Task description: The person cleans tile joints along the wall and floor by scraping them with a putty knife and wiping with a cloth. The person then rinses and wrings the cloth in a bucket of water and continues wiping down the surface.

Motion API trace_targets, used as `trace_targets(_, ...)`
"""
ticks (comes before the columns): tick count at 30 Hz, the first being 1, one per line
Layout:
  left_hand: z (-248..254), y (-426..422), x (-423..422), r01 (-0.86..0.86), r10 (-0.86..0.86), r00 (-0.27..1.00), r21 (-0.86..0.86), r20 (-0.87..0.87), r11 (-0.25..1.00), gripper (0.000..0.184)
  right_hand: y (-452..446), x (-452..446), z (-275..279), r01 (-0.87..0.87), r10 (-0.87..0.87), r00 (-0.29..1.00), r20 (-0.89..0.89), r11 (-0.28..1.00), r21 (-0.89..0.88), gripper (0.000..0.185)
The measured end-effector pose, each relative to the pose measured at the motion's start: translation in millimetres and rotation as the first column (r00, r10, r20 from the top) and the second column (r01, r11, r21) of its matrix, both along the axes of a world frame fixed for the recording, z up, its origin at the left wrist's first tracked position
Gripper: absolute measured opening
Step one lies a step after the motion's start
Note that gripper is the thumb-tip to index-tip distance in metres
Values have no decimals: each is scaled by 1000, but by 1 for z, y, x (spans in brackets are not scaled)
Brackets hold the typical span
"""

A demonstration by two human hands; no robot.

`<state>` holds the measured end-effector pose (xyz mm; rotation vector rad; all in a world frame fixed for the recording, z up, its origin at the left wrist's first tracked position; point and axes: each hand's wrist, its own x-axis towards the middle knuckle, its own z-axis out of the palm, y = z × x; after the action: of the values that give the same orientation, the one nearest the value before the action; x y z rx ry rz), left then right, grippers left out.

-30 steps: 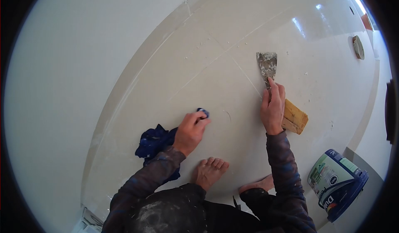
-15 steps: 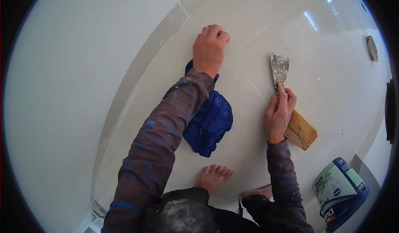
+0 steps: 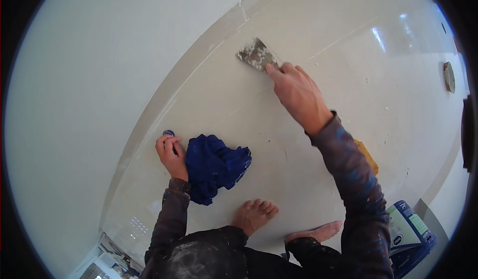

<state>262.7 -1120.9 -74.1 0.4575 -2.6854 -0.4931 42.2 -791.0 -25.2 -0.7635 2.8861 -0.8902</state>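
My right hand (image 3: 301, 95) is closed around a scraper (image 3: 256, 55) whose wide metal blade is caked with white residue. Its blade is at the floor a little way out from the base of the wall, pointing up and left; the handle is mostly hidden by my fingers. Over on the left, my left hand (image 3: 172, 154) is curled round a small dark blue object (image 3: 169, 132), of which only a rounded end shows. Directly beside that hand lies a crumpled blue cloth (image 3: 216, 164) on the floor.
A yellow-brown block (image 3: 367, 155) lies partly behind my right forearm. The blue and white paint bucket (image 3: 408, 234) is at lower right. A flat roundish piece (image 3: 449, 77) sits far right. White crumbs dot the tiled floor (image 3: 294, 179), and a skirting (image 3: 164, 90) edges the wall.
My right hand has lifted the scraper from beside the block and carried it up and left. My left hand has drawn back toward me, and the blue cloth now lies farther left, in a different shape.
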Motion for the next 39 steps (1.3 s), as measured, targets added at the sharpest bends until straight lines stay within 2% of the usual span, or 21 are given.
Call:
trace_targets(3, -2, 0, 14, -59, 61, 998, 85, -20, 995, 14, -21, -35, -5, -71, 69, 996, 61, 997, 25, 35)
trace_targets(6, -3, 0, 13, -63, 62, 998, 60, 12, 996, 11, -28, -39, -2, -90, 87, 996, 30, 991, 95, 34)
trace_targets(8, 1, -1, 7, -58, 59, 998, 61, -10, 996, 11, -25, -22, 2, -46, 45, 998, 34, 999, 11, 33)
trace_targets(12, 4, 0, 7, -63, 64, 998, 88, -13, 994, 14, -32, -1, 10, 14, -23, 992, 128, 998, 64, 32)
trace_targets(17, -3, 0, 7, -63, 65, 998, 83, -21, 995, 14, -68, -9, -2, 59, -60, 998, 10, 995, 84, 30)
trace_targets(20, -1, -1, 10, -80, 83, 996, 97, -25, 992, 14, -65, -1, 7, 85, -91, 991, 96, 994, 68, 29)
trace_targets(23, 4, -1, 5, -83, 88, 996, 119, -34, 989, 14, -62, 3, 15, 69, -80, 991, 110, 993, 98, 29)
trace_targets(27, 1, 0, 8, -68, 74, 997, 163, -33, 984, 14, -72, -10, -1, 45, -54, 994, 92, 994, 101, 32)
trace_targets(28, 2, 0, 8, -74, 82, 996, 161, -42, 984, 14, -69, -9, -3, 72, -73, 995, 67, 997, 22, 31)
trace_targets(29, 2, 0, 10, -71, 81, 996, 186, -43, 980, 14, -65, -8, -6, 93, -90, 995, 48, 994, -53, 30)
trace_targets(33, 7, -2, 10, -53, 73, 995, 245, -74, 968, 13, -43, -2, 5, 180, -172, 980, 99, 980, -85, 33)
trace_targets(35, 6, -5, 14, -40, 61, 996, 298, -60, 954, 13, -25, -6, 6, 62, -64, 992, 106, 998, 17, 38)
trace_targets(37, 10, -7, 16, -34, 55, 997, 344, -51, 938, 14, -18, -8, 26, 108, -112, 985, 132, 993, 36, 39)
trace_targets(39, 14, -9, 21, 35, -14, 999, 460, -49, 887, 26, -12, -8, 33, 148, -155, 975, 162, 988, 52, 40)
